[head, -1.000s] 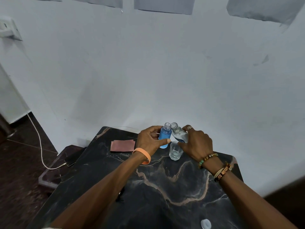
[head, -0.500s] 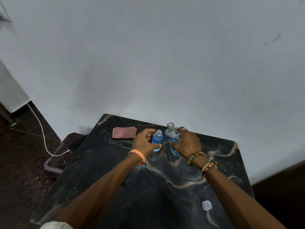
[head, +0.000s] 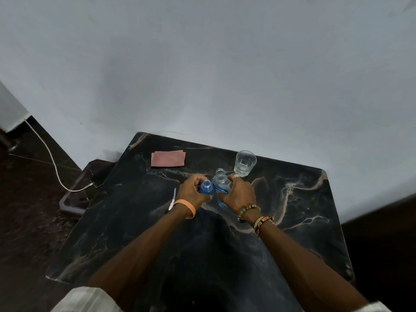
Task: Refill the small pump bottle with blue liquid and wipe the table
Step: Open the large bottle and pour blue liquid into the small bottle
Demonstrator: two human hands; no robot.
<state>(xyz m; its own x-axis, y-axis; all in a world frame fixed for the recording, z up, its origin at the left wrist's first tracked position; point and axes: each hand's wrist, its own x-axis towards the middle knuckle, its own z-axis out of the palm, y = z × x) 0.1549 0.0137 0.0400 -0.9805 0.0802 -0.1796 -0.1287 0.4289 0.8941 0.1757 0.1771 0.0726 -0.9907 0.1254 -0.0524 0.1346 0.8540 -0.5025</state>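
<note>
Since pouring, large bottle (head: pixel 221 184) back upright on desk (head: pixel 292 221); right hand (head: pixel 239 195) fingers clamped round it; left hand (head: pixel 190 193) fingers clamped round small bottle (head: pixel 207 188), uncapped, blue-filled.

A black marble table (head: pixel 292 233) holds a folded pink cloth (head: pixel 167 159) beyond the left fingers (head: pixel 196 177), a clear glass tumbler (head: pixel 245 163) just past the right fingers (head: pixel 234 180).

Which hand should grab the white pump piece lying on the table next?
Left, probably: the white pump piece lies right beside the left hand, which must first release the small bottle; the right hand, gripping the larger bottle, sits farther away.
</note>
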